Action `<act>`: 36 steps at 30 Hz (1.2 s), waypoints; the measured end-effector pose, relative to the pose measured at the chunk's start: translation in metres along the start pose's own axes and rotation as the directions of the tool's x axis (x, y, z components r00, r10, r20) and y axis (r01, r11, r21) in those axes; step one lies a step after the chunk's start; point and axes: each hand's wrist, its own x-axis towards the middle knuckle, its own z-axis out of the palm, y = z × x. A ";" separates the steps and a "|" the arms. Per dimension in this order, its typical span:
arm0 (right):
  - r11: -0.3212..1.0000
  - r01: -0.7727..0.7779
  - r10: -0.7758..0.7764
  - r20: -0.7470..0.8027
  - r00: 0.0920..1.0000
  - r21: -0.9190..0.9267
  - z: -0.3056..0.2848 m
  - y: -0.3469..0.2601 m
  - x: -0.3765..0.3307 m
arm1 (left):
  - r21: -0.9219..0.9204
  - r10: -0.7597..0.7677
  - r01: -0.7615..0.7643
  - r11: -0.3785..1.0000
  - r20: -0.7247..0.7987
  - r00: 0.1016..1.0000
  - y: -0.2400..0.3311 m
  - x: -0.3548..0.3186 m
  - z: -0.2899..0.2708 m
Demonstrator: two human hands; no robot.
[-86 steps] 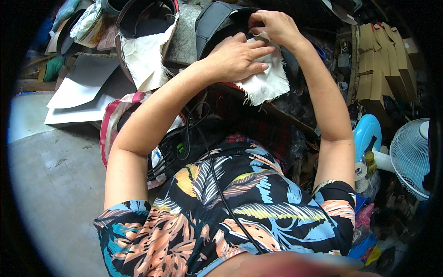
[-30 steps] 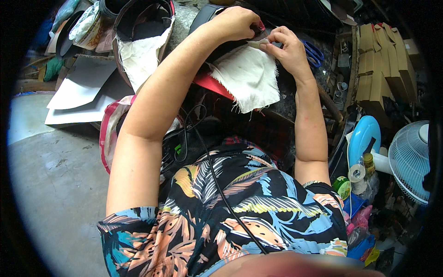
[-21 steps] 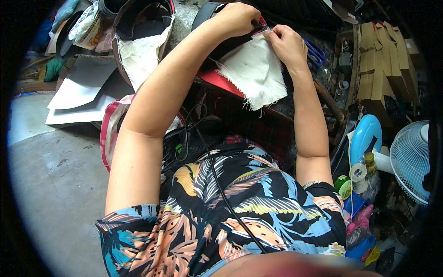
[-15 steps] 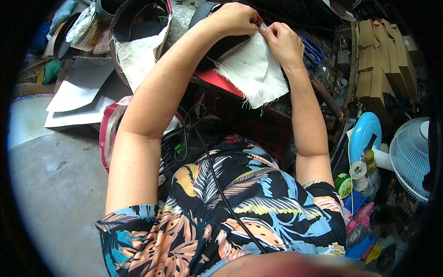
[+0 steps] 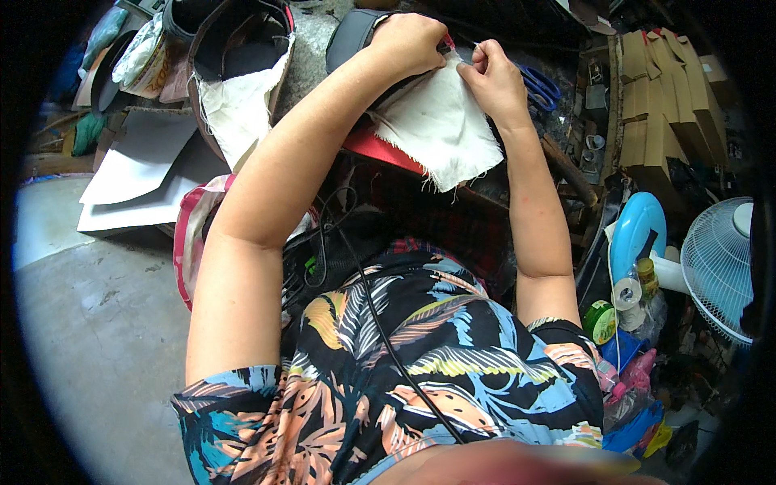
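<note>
My left hand [image 5: 406, 44] is closed at the top edge of a black, curved piece [image 5: 353, 39], pinching it where a white cloth [image 5: 443, 117] with a frayed lower edge joins it. A bit of red shows at that edge by my fingertips. Just right of the cloth's top corner, my right hand [image 5: 496, 87] has thumb and fingers pressed together; whatever is between them is too small to make out. Under the cloth lies a red flat sheet [image 5: 386, 151]. To the left stands a similar brown, rounded piece [image 5: 199, 105] with black lining and its own white cloth [image 5: 236, 101].
Blue-handled scissors [image 5: 540, 87] lie right of my right hand on the cluttered bench. White sheets [image 5: 133, 158] rest at the left. Cardboard pieces [image 5: 667, 97] are stacked at the right, above a fan [image 5: 719, 267] and a blue round object [image 5: 638, 234]. A black cable [image 5: 380, 327] hangs over my shirt.
My right hand has come slightly away from the left fingertips and the cloth's top corner. The left hand keeps its pinch, and more of the black piece shows beside it.
</note>
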 end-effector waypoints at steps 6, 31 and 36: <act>0.842 0.532 -0.533 -0.269 0.802 -0.083 -0.006 -0.009 -0.011 | 0.020 -0.045 0.044 0.999 0.039 0.998 -0.003 0.005 0.006; 0.854 0.515 -0.513 0.043 0.857 -0.070 -0.005 -0.003 -0.029 | -0.008 0.059 -0.059 0.998 -0.004 0.998 -0.008 -0.008 -0.002; 0.786 0.610 -0.612 0.008 0.790 -0.106 0.000 -0.001 -0.027 | 0.018 -0.030 0.029 0.999 0.047 0.998 -0.009 -0.002 0.002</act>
